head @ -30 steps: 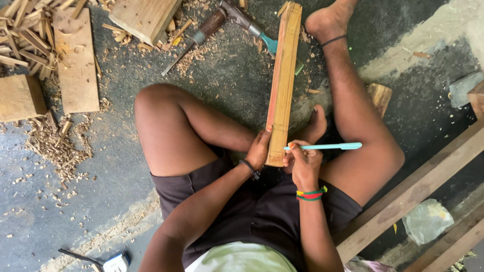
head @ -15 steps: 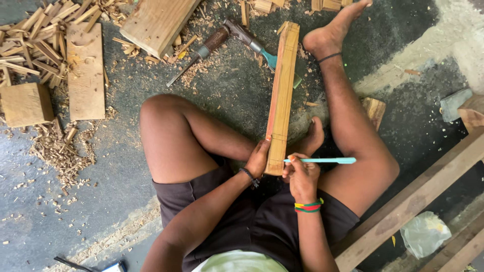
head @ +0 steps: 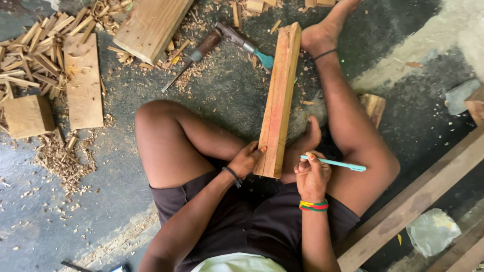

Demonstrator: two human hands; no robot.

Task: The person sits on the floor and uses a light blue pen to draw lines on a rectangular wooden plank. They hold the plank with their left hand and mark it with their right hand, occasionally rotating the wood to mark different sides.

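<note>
The wooden bar (head: 278, 100) runs near-to-far; left hand (head: 245, 160) clamps its near end, right hand (head: 312, 176) pinching a pen (head: 333, 163) just right, its tip seemingly clear.

A long, squared wooden bar (head: 278, 100), pale with a reddish tint, is laid lengthwise on the floor between the legs. A slim turquoise pen (head: 335, 163) is held level just beside its near end.

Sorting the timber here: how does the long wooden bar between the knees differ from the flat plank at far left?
The wooden bar is long, narrow, reddish-tinted and steadied by the left hand; the flat plank is wider, paler and lies untouched among wood chips. Both are cut timber lying on the ground.
</note>
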